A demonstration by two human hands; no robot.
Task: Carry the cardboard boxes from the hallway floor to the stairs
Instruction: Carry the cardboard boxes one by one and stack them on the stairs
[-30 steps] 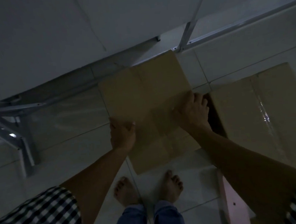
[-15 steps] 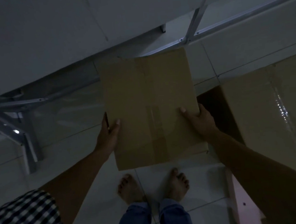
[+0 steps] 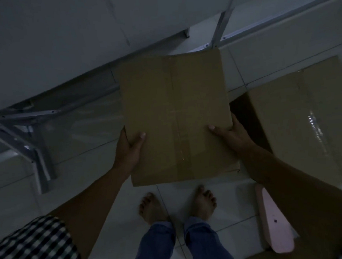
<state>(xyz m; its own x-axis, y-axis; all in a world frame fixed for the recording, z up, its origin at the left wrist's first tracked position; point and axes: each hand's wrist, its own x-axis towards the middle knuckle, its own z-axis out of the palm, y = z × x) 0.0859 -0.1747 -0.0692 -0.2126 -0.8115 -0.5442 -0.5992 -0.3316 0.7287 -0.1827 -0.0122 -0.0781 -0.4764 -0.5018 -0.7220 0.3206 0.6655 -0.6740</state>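
A taped brown cardboard box (image 3: 175, 117) is held up above the tiled floor in front of me, its top face toward the camera. My left hand (image 3: 128, 150) grips its left side, thumb on top. My right hand (image 3: 232, 134) grips its right side the same way. A second, larger cardboard box (image 3: 306, 115) with shiny tape rests on the floor to the right. The corner of another cardboard box (image 3: 262, 258) shows at the bottom right. The light is dim.
My bare feet (image 3: 177, 205) stand on pale floor tiles just below the held box. A metal frame (image 3: 36, 151) stands at the left, and metal rails (image 3: 219, 26) run along the white wall behind. A pink flat object (image 3: 274, 223) lies at the lower right.
Both hands took hold of the box's sides and lifted it off the floor toward me; it now looks larger and level in view.
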